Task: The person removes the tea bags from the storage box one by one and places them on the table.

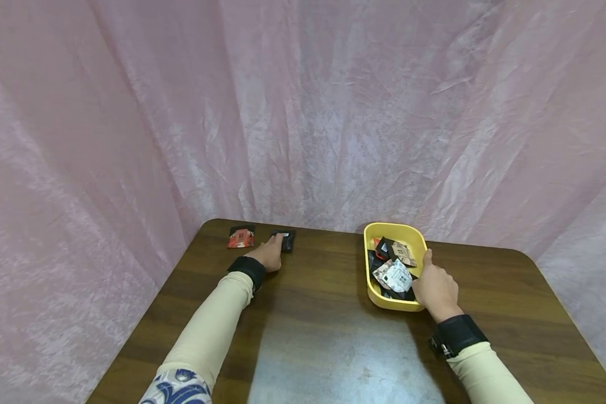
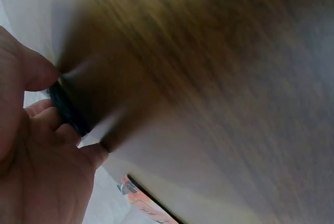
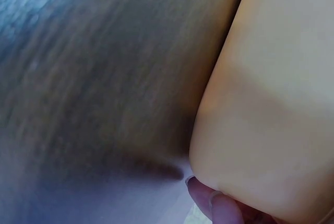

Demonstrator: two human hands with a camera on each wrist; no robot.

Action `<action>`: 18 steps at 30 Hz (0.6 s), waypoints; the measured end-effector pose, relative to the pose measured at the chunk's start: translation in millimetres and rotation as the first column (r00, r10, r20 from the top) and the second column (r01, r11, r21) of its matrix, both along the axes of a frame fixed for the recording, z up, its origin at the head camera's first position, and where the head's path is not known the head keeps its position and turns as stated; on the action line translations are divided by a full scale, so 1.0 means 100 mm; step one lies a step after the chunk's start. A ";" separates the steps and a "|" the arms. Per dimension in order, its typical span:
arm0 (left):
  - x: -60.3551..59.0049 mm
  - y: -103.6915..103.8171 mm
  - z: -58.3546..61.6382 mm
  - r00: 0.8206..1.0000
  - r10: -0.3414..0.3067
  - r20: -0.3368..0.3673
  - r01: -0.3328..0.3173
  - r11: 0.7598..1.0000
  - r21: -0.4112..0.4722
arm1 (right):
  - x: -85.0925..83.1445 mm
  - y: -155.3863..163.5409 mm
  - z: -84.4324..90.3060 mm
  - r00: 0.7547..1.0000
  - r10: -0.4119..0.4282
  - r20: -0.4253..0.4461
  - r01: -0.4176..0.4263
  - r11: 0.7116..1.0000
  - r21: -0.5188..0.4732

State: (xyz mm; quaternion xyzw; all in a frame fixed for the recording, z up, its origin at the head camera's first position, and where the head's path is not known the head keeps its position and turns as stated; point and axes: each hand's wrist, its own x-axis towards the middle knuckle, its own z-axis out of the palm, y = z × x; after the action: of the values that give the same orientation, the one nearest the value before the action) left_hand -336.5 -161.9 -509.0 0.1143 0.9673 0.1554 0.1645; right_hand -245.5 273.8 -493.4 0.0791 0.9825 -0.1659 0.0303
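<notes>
Two hands work: left hand [image 1: 270, 253] pinches dark packet [image 1: 285, 240] at eleven o'clock; right hand [image 1: 436, 287] grips yellow tray [image 1: 371, 289], apparently sorting; next, release cleanly.

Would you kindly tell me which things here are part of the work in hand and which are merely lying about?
In hand:
- left hand pinching the black packet
- right hand gripping the yellow tray
- mixed packets inside it

Lying about:
- red packet on the wooden table
- pink backdrop
</notes>
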 end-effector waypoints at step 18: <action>0.03 -0.01 -0.05 0.997 0.000 -0.082 0.000 1.000 -0.003 | 0.00 0.01 0.00 1.000 -0.001 0.004 0.001 1.000 0.005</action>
State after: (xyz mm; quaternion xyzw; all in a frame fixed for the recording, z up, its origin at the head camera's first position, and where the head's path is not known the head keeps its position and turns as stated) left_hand -333.8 -163.2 -513.5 0.1204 0.9735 0.1491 0.1246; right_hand -245.8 274.8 -493.5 0.0800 0.9828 -0.1635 0.0321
